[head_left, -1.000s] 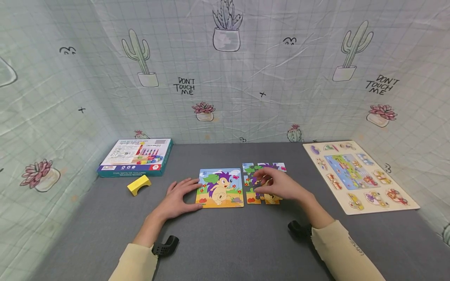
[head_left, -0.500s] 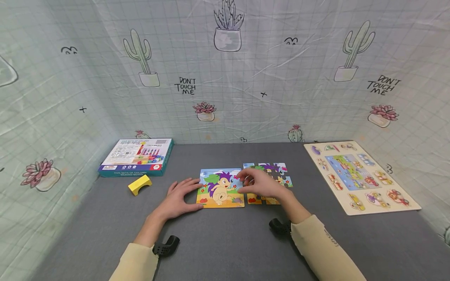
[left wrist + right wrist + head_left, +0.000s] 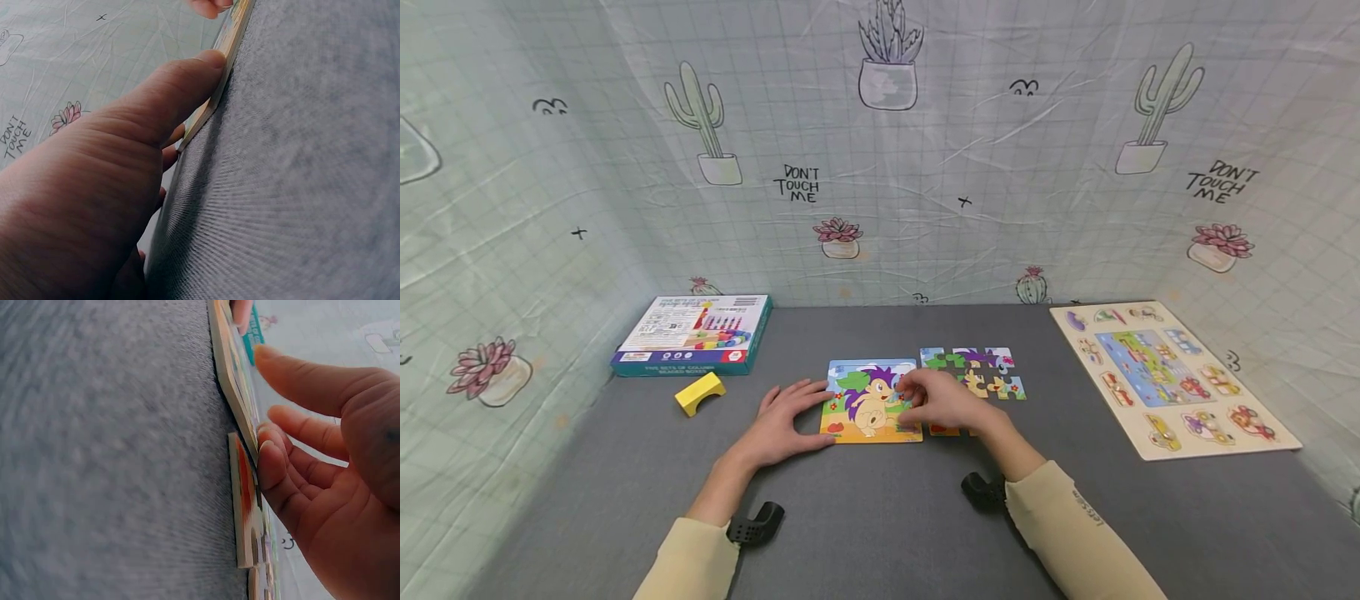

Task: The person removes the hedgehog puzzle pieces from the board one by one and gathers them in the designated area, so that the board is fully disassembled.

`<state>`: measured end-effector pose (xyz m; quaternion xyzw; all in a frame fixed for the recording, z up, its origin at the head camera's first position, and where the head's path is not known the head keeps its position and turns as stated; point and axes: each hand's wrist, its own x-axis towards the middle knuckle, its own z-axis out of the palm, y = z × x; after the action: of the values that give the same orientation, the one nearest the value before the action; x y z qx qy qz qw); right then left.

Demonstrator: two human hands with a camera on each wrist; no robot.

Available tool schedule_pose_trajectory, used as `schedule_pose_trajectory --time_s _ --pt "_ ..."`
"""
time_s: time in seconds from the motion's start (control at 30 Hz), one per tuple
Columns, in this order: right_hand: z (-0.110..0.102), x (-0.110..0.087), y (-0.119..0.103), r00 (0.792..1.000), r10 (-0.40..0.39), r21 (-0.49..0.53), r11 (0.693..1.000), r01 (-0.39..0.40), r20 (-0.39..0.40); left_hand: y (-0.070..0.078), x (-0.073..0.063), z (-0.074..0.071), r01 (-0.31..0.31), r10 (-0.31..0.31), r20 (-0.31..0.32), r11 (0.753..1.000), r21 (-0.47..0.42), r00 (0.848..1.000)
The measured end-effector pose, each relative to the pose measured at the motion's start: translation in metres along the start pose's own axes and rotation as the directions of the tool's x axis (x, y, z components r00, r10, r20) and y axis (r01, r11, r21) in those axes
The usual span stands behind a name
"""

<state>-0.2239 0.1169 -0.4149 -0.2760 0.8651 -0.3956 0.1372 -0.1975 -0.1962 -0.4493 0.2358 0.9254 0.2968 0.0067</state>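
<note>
A square hedgehog picture board point(image 3: 861, 425) lies flat on the grey table. My left hand point(image 3: 784, 423) rests at its left side, fingers spread and thumb at the near corner. In the left wrist view the thumb point(image 3: 178, 84) touches the board's edge point(image 3: 234, 40). My right hand point(image 3: 947, 400) is over the board's right side with bent fingers. The right wrist view shows thumb point(image 3: 306, 378) and index finger apart, nothing visible between them; lower fingertips are at the board's edge. Jigsaw pieces point(image 3: 1011, 388) with matching hedgehog art lie right of the board, partly hidden by that hand.
A yellow arch block point(image 3: 700, 392) lies to the left, in front of a flat toy box point(image 3: 692, 333). At the right is a wooden peg puzzle board point(image 3: 1172, 379). A printed cloth backdrop point(image 3: 910, 225) stands behind and beside the table.
My right hand has moved left from above the loose jigsaw pieces to the right part of the hedgehog board, uncovering several pieces. The left hand stays in place.
</note>
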Motion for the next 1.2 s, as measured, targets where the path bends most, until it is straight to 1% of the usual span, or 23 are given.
schedule_pose_trajectory --time_s 0.13,0.27,0.43,0.6,0.8,0.9,1.2 --pt "0.001 0.001 -0.002 1.000 -0.008 -0.076 0.997 0.008 -0.002 0.000 0.000 0.000 -0.002 0.002 -0.002 1.000 0.003 1.000" --pt "0.002 0.003 -0.006 1.000 -0.012 -0.150 0.989 0.014 0.013 0.000 0.001 0.000 -0.004 0.004 0.001 1.000 -0.005 1.000" --pt "0.002 0.004 -0.008 1.000 0.000 -0.180 0.984 0.005 0.025 0.000 0.000 0.000 -0.004 0.004 0.003 1.000 -0.009 1.000" --pt "0.002 0.003 -0.009 1.000 0.002 -0.157 0.988 -0.001 0.003 -0.001 0.001 0.001 -0.003 0.003 0.002 1.000 0.000 1.000" --pt "0.001 -0.001 -0.011 1.000 0.009 -0.090 0.996 -0.011 -0.030 -0.001 0.000 -0.001 -0.013 0.013 -0.002 1.000 0.003 1.000" --pt "0.001 -0.003 -0.012 0.999 0.003 -0.060 0.998 -0.006 -0.037 -0.002 0.000 -0.001 -0.020 0.020 -0.002 1.000 0.005 1.000" --pt "0.003 -0.008 -0.008 0.998 -0.031 -0.021 0.999 0.030 -0.055 -0.002 0.001 0.000 -0.027 0.027 -0.002 1.000 0.001 1.000"
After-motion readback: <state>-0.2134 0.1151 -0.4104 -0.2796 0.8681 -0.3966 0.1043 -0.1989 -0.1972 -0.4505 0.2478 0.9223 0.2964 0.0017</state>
